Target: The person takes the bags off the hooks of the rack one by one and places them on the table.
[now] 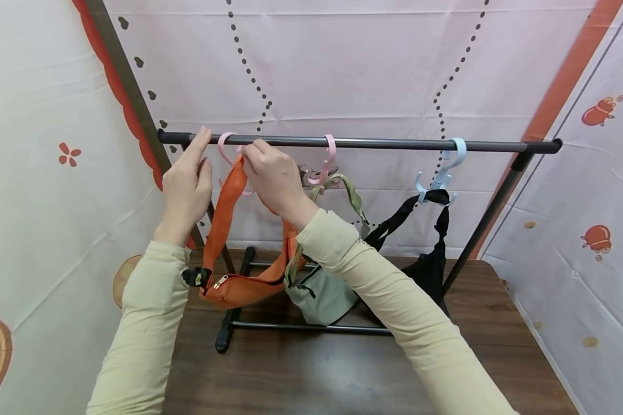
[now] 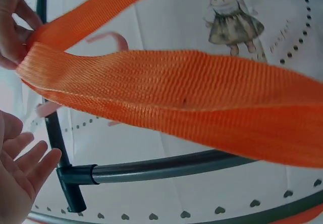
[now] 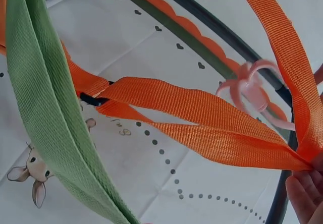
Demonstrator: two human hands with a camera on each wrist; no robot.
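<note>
Orange woven bag strap (image 1: pixel 224 207) pinched by the right hand (image 1: pixel 274 177)
Near the round black metal bar (image 1: pixel 394 143), the left hand (image 1: pixel 184 191) is held with fingers extended.

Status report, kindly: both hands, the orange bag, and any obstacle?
Right hand pinching orange strap; left hand open, near the bar. Orange bag hanging, strap beside left pink hook. Green bag close alongside, possible snag.

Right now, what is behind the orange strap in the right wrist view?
A pink hook, dark rack and printed cloth show; parts the orange strap covers are hidden.
</note>
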